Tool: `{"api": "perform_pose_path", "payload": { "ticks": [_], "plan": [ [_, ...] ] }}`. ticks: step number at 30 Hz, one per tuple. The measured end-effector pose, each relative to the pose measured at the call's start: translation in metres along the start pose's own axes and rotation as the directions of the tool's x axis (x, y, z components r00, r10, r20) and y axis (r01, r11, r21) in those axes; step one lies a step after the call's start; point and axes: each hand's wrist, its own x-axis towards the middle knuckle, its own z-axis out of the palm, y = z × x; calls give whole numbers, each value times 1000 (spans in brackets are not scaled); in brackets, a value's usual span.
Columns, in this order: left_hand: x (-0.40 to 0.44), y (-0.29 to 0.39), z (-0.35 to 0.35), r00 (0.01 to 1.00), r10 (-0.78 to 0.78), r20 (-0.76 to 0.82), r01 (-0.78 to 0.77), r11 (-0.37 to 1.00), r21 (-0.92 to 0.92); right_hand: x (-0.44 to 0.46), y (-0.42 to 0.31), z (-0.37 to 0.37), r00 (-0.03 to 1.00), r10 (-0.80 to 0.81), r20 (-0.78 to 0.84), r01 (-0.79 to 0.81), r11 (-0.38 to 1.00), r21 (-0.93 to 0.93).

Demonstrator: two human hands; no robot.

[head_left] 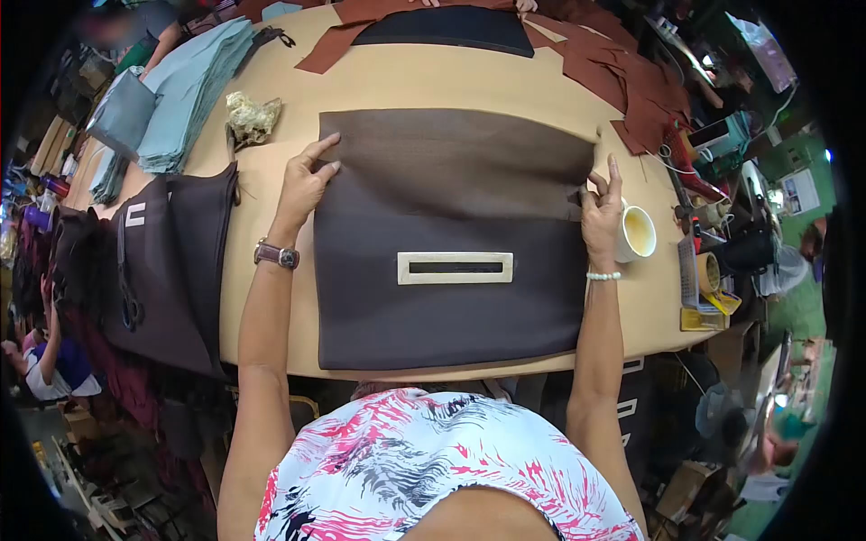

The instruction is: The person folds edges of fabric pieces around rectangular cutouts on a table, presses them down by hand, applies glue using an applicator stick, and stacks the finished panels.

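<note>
A large dark brown sheet point(451, 316) lies at the front edge of the tan table point(415, 77). In its lower middle sits a cream rectangular frame point(456, 254) around a dark slot. My left hand point(308, 180) pinches the sheet's upper left edge between thumb and fingers. On the right edge, my right hand point(603, 212) grips the sheet with thumb and fingers, the index finger pointing up. Just right of that hand stands a white cup point(637, 233) with yellowish contents.
Dark sheets point(180, 270) with scissors point(126, 279) lie at left, grey-blue stacks point(194, 90) behind them. A crumpled pale lump point(253, 119) sits nearby. Reddish-brown pieces point(622, 81) and a black panel point(442, 29) lie at the back; a basket point(690, 270) stands right. Other people work around.
</note>
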Motion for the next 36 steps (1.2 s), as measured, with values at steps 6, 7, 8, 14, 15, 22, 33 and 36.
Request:
{"api": "perform_pose_path", "payload": {
  "ticks": [6,7,8,14,15,22,33,36],
  "plan": [
    [14,-21,19,952,306,-12,-212,687,695,9,35,9,999,-36,18,40,882,-470],
    [11,-24,23,902,431,9,-261,530,806,6,37,8,993,-118,-19,88,834,-545],
    [7,-26,23,873,488,15,-280,475,834,4,39,6,978,-203,-47,131,776,-617],
    [-18,36,34,882,261,392,-456,681,573,-17,-14,4,933,-68,353,229,870,-437],
    [-20,37,39,873,164,460,-427,713,556,-20,-17,5,895,-42,444,254,867,-429],
    [-19,41,53,782,-171,599,-263,781,566,-14,-22,9,687,138,714,326,819,-472],
    [-27,30,53,770,-132,625,-287,802,523,-13,3,-10,711,-128,692,566,688,-455],
    [-24,30,53,737,-113,666,-339,791,509,-18,2,-13,737,-274,618,574,737,-358]
  ]
}}
